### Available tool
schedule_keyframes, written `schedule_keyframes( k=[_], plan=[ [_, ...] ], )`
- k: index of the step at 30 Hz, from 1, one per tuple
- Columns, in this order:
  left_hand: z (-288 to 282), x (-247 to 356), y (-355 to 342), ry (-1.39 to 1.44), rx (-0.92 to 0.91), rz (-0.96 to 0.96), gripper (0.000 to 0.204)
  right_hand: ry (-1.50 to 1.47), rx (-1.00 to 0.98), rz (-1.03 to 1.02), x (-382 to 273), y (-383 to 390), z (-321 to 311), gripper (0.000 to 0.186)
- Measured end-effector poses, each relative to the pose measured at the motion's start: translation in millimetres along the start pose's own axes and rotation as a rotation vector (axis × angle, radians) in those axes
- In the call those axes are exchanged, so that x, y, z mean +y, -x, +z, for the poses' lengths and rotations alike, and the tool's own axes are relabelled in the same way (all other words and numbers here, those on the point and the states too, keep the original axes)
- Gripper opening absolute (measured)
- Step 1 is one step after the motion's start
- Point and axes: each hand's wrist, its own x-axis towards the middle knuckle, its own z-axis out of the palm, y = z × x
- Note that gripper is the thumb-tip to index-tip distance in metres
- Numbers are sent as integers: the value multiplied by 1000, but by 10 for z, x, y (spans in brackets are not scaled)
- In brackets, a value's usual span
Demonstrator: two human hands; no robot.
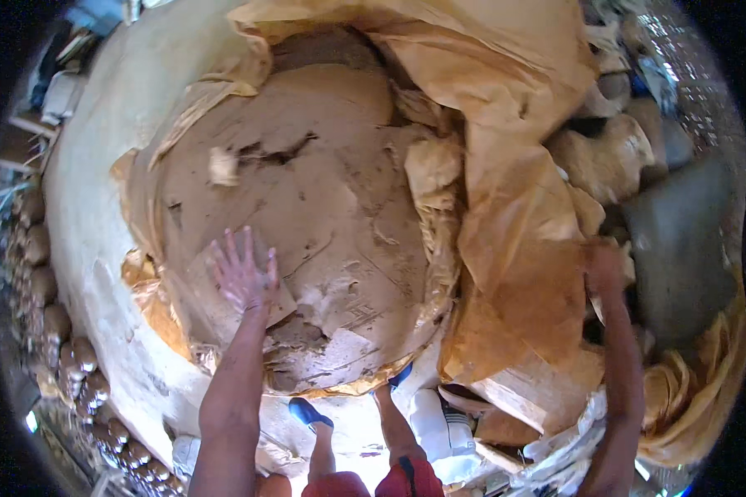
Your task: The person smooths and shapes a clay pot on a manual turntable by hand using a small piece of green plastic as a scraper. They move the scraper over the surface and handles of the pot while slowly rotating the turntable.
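Observation:
A broad, smooth mound of brown clay (pixel 340 190) fills the middle, with cracks and a rough hollow on its near side. My left hand (pixel 245 277) lies on the mound's near left with fingers spread. Beneath its palm is a flat, straight-edged brown patch (pixel 280 305); I cannot tell whether it is a separate piece. An orange-brown plastic sheet (pixel 514 199) is folded back from the clay along the far and right sides. At the sheet's right edge my right hand (pixel 603 265) is closed and somewhat blurred, gripping the sheet; its fingertips are hidden.
Rounded brown pots (pixel 58 323) line the left rim. A dark grey sheet (pixel 684 240) and crumpled orange plastic (pixel 696 398) lie on the right. White containers (pixel 439 435) stand near my feet. A small pale lump (pixel 223 166) sits on the clay. Pale floor (pixel 99 207) surrounds the mound's left side.

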Motion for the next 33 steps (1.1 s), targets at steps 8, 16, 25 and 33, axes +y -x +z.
schedule_keyframes(
  k=[8, 16, 25, 33],
  plan=[
    [-95, 211, -98, 43, 38, 47, 70, 653, 154, 923, 2895, 2413, -2296, 39],
    [-237, 210, -74, -224, 99, 19, 65, 672, 28, 1532, 1962, 5644, -2877, 47],
    [242, 212, -33, -223, 126, 71, 66, 551, 123, 1070, -517, 5640, -964, 32],
    [615, -112, -317, -187, 272, 143, 61, 472, 317, 1205, -332, 6297, -1231, 19]
  ],
)
